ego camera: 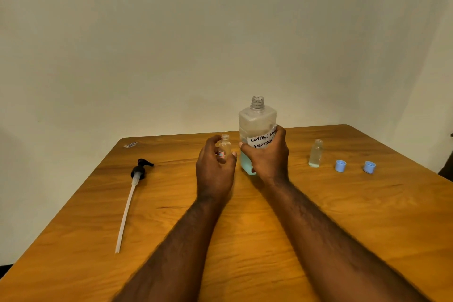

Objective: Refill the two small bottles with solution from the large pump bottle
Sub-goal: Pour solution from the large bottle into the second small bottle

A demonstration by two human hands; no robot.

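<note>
Head view shows you a wooden desk (85, 191) with a warm orange-brown grain and a rounded far right corner, set against a plain, pale wall (171, 44).

Your right hand (268, 159) is wrapped round the large bottle (257, 120) near the middle of the far edge, fingers and thumb clamped over its white handwritten label (261, 142). The bottle is clear plastic, square-shouldered and upright. Its threaded neck is open, and pale blue solution fills its lower part. You cannot tell whether its base rests on the wood.

Your left hand (213, 171) curls round one small bottle (225, 147) just left of the large one. This bottle is clear, round and uncapped, with a small red-and-white mark on its side.

The second small bottle (315, 154) stands upright and uncapped toward the far right corner, well apart from your hands, with pale liquid low inside. Right of it lie two light blue caps, one (341, 166) nearer the bottle and the other (369, 167) by the right edge.

On the left side lies the black pump head (138, 171). Its long white dip tube (125, 216) points toward the near edge. A small scrap (130, 144) sits at the far left corner.
</note>
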